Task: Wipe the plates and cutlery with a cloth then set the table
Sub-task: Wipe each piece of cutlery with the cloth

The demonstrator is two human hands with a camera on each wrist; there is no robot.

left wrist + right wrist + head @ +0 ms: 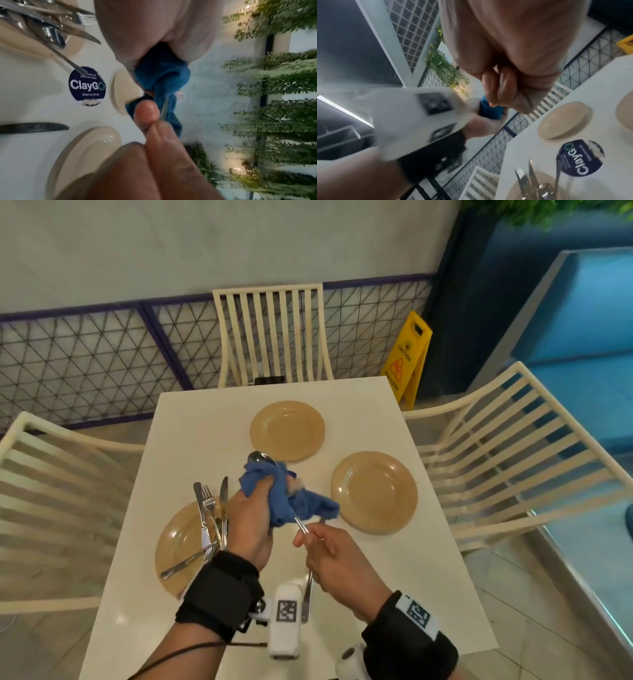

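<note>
Above the white table (191, 419), my left hand (251, 518) grips a blue cloth (284, 494) wrapped round a spoon (262, 457), whose bowl pokes out at the top. My right hand (320, 546) pinches the spoon's handle near its end. Three tan plates lie on the table: one far (287, 430), one right (374, 492), and one left (178, 542) that carries several forks and knives (209, 508). The left wrist view shows the cloth (163, 75) and my right thumb (145, 112) on the handle. A knife (308, 594) lies on the table under my right hand.
Cream slatted chairs stand at the far side (270, 333), left (51, 508) and right (513, 457) of the table. A yellow caution sign (407, 357) stands on the floor beyond the far right corner. A round blue sticker (86, 85) is on the tabletop.
</note>
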